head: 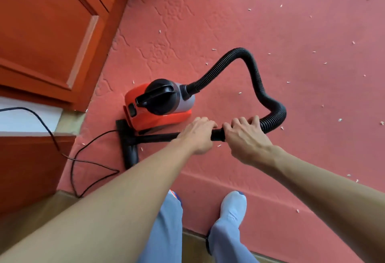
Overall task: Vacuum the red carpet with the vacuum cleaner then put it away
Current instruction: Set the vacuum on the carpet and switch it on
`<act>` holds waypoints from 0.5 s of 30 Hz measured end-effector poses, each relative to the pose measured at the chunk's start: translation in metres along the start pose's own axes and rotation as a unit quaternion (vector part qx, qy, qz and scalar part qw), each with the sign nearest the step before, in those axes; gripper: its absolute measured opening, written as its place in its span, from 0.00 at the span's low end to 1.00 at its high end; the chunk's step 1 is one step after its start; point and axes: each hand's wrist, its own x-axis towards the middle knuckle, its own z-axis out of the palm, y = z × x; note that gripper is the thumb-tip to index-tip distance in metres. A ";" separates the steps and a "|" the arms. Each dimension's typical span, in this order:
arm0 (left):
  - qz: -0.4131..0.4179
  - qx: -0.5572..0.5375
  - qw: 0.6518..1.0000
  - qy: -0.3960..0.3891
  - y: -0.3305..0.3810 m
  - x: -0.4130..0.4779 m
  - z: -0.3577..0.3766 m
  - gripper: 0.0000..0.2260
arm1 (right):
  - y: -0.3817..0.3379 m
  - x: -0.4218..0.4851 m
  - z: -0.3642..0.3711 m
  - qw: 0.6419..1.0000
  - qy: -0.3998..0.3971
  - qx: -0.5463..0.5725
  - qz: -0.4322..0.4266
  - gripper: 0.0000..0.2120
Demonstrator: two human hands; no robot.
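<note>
A small red and grey vacuum cleaner (160, 104) with a black handle stands on the red carpet (239, 23) near its left edge. A black ribbed hose (256, 75) loops from its front round to a black wand (154, 137). My left hand (198, 134) grips the wand, and my right hand (243, 135) grips it just to the right, where the hose joins. The black floor nozzle (128, 148) lies flat on the carpet below the vacuum body. Small white scraps (240, 93) are scattered over the carpet, mostly to the right.
Orange-red wooden cabinet doors (48, 33) stand at the left. A black power cord (83, 160) runs from the left wall across the carpet edge to the vacuum. My feet in light blue socks (231, 208) stand at the carpet's near edge, on a tan floor (27, 212).
</note>
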 end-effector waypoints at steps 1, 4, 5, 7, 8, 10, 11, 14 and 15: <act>0.013 -0.002 1.000 0.000 0.017 -0.006 -0.009 0.15 | 0.006 -0.011 -0.015 1.000 0.011 -0.013 -0.008 0.14; 0.014 0.000 1.000 -0.002 0.058 -0.023 -0.032 0.01 | 0.012 -0.041 -0.053 0.995 0.022 -0.069 -0.062 0.13; 0.013 -0.012 1.000 -0.005 0.066 -0.029 -0.038 0.02 | 0.011 -0.049 -0.064 0.993 0.023 -0.085 -0.077 0.13; -0.002 -0.067 0.998 -0.004 0.077 -0.041 -0.045 0.11 | 0.012 -0.059 -0.083 0.990 0.030 -0.108 -0.082 0.12; -0.007 -0.088 0.996 0.000 0.080 -0.046 -0.046 0.14 | 0.014 -0.062 -0.091 0.989 0.028 -0.120 -0.082 0.11; -0.009 -0.100 0.995 0.003 0.089 -0.054 -0.047 0.16 | 0.019 -0.072 -0.102 0.987 0.003 -0.138 -0.088 0.11; -0.005 -0.098 0.995 0.009 0.095 -0.057 -0.046 0.16 | 0.022 -0.079 -0.105 0.985 -0.005 -0.144 -0.092 0.11; 0.010 -0.105 0.993 0.058 0.111 -0.064 -0.046 0.13 | 0.029 -0.097 -0.116 0.983 0.005 -0.162 -0.085 0.11; 0.009 -0.104 0.992 0.075 0.117 -0.066 -0.048 0.13 | 0.032 -0.101 -0.121 0.984 0.013 -0.159 -0.080 0.12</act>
